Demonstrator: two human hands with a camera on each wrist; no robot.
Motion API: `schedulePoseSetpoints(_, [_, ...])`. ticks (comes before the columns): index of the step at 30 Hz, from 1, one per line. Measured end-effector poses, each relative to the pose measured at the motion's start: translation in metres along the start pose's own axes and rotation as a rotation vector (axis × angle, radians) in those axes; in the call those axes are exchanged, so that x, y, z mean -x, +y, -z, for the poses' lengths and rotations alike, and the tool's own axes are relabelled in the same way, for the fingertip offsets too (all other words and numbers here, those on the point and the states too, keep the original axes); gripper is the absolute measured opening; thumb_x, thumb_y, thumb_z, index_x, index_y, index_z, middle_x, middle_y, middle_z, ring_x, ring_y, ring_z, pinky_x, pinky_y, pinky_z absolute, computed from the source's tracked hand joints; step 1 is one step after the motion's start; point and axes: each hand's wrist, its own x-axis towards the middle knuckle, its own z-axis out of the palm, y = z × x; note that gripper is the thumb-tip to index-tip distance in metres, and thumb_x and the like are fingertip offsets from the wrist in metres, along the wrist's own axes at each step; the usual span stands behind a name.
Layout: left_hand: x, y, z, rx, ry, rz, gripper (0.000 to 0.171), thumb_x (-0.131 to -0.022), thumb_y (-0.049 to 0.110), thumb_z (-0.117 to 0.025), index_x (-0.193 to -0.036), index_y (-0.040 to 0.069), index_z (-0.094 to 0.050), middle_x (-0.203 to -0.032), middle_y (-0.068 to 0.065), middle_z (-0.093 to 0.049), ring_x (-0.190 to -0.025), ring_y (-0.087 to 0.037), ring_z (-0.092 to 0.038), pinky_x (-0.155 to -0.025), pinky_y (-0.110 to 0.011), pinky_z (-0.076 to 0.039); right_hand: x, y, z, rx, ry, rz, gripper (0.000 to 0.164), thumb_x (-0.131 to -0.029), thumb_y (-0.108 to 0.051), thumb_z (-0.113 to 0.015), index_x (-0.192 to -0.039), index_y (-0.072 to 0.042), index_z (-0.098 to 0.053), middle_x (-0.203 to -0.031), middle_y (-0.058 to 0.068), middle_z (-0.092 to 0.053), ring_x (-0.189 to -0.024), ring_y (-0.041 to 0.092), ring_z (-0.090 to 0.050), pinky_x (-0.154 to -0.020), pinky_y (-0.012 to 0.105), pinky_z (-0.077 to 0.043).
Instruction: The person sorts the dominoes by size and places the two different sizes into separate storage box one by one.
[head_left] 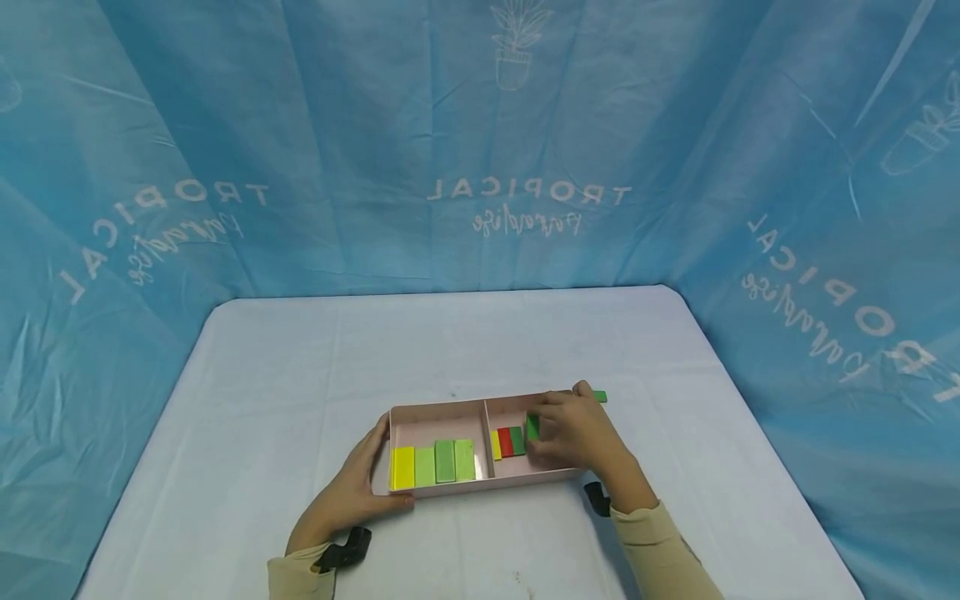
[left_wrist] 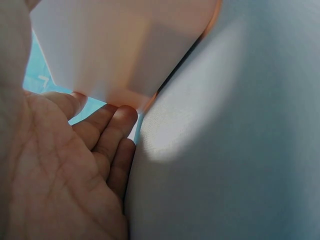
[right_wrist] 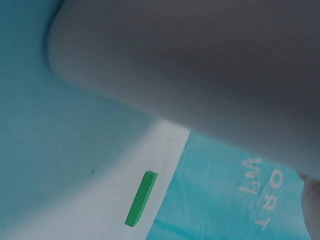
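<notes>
A shallow pale pink box (head_left: 450, 411) with two compartments rests on the white table. My left hand (head_left: 352, 483) grips its left end, thumb along the front wall and fingers along the side; the left wrist view shows bent fingers (left_wrist: 117, 127) against the box wall. Over the right compartment, my right hand (head_left: 573, 429) pinches a green block (head_left: 532, 427), partly hidden by the fingers. Left of it stand a yellow block (head_left: 496, 445), a red block (head_left: 506, 442) and a green one. The left compartment holds a yellow block (head_left: 403, 467) and several green ones along its front.
Another green block (right_wrist: 141, 199) lies on the table outside the box, behind its right end. A divider (head_left: 488, 437) separates the compartments. Blue printed curtains (head_left: 360, 167) hang around the back and sides of the white-covered table (head_left: 300, 358).
</notes>
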Motion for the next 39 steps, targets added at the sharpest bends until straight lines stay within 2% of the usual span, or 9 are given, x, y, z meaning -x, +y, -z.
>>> schedulePoseSetpoints(3, [0.0000,0.0010,0.0002,0.003,0.001,0.006,0.133,-0.066,0.042,-0.093,-0.163,0.008,-0.008,-0.167,-0.018,-0.018,-0.152,-0.044,-0.018,-0.118,-0.068,-0.016,-0.0011,-0.0027,-0.0015,-0.010,-0.079,-0.016,0.037,-0.068,-0.042,-0.083,-0.099,-0.023,-0.081,-0.102,-0.010,-0.075,-0.089,0.005,-0.067,-0.079,0.036,-0.038])
schedulePoseSetpoints(6, [-0.0001,0.0013,0.0002,0.003,-0.001,0.011,0.133,-0.066,0.042,-0.093,-0.163,0.008,-0.008,-0.167,-0.017,-0.017,-0.152,-0.043,-0.018,-0.119,-0.067,-0.016,-0.0018,-0.0046,-0.0020,-0.026,-0.115,-0.017,0.038,-0.067,-0.041,-0.084,-0.099,-0.022,-0.081,-0.100,-0.011,-0.076,-0.087,0.003,-0.066,-0.080,0.036,-0.037])
schedulePoseSetpoints(9, [-0.0007,0.0009,-0.0001,0.006,-0.006,0.016,0.133,-0.066,0.042,-0.093,-0.163,0.009,-0.007,-0.167,-0.017,-0.017,-0.152,-0.043,-0.018,-0.119,-0.067,-0.016,-0.0029,-0.0053,-0.0027,-0.022,-0.130,-0.009,0.038,-0.066,-0.041,-0.085,-0.099,-0.021,-0.081,-0.092,-0.013,-0.075,-0.077,0.000,-0.061,-0.078,0.036,-0.035])
schedulePoseSetpoints(13, [-0.0001,-0.0003,-0.0010,0.010,-0.017,0.023,0.133,-0.067,0.045,-0.092,-0.163,0.011,-0.006,-0.168,-0.016,-0.016,-0.152,-0.043,-0.017,-0.119,-0.068,-0.016,-0.0036,-0.0059,-0.0042,-0.019,-0.159,-0.005,0.036,-0.066,-0.039,-0.085,-0.097,-0.022,-0.081,-0.076,-0.018,-0.069,-0.063,-0.003,-0.047,-0.075,0.033,-0.030])
schedulePoseSetpoints(17, [-0.0005,-0.0001,-0.0006,0.013,-0.021,0.026,0.134,-0.068,0.046,-0.092,-0.163,0.013,-0.005,-0.168,-0.015,-0.015,-0.153,-0.043,-0.015,-0.118,-0.068,-0.015,-0.0051,-0.0056,-0.0047,-0.012,-0.182,-0.005,0.033,-0.066,-0.038,-0.084,-0.096,-0.025,-0.080,-0.067,-0.021,-0.060,-0.059,-0.003,-0.040,-0.072,0.034,-0.028])
schedulePoseSetpoints(27, [-0.0028,0.0013,0.0019,0.016,-0.016,0.016,0.134,-0.067,0.045,-0.092,-0.163,0.010,-0.006,-0.168,-0.016,-0.015,-0.152,-0.043,-0.016,-0.119,-0.068,-0.015,-0.0088,-0.0051,-0.0009,-0.019,-0.220,-0.053,0.032,-0.067,-0.036,-0.083,-0.096,-0.024,-0.080,-0.067,-0.021,-0.062,-0.058,-0.002,-0.042,-0.075,0.036,-0.029])
schedulePoseSetpoints(34, [-0.0026,0.0013,0.0017,0.018,-0.015,0.013,0.134,-0.067,0.042,-0.093,-0.163,0.009,-0.006,-0.168,-0.016,-0.016,-0.152,-0.042,-0.016,-0.119,-0.067,-0.016,-0.0084,-0.0039,-0.0036,-0.048,-0.240,-0.043,0.031,-0.064,-0.035,-0.085,-0.093,-0.027,-0.079,-0.067,-0.023,-0.060,-0.059,-0.003,-0.043,-0.073,0.035,-0.027])
schedulePoseSetpoints(39, [-0.0022,0.0012,0.0017,0.024,-0.013,0.003,0.134,-0.067,0.042,-0.093,-0.162,0.007,-0.006,-0.167,-0.017,-0.016,-0.152,-0.043,-0.016,-0.119,-0.067,-0.016,-0.0087,-0.0036,-0.0058,-0.056,-0.247,-0.020,0.033,-0.063,-0.034,-0.085,-0.095,-0.028,-0.079,-0.073,-0.022,-0.066,-0.060,-0.004,-0.044,-0.073,0.035,-0.026])
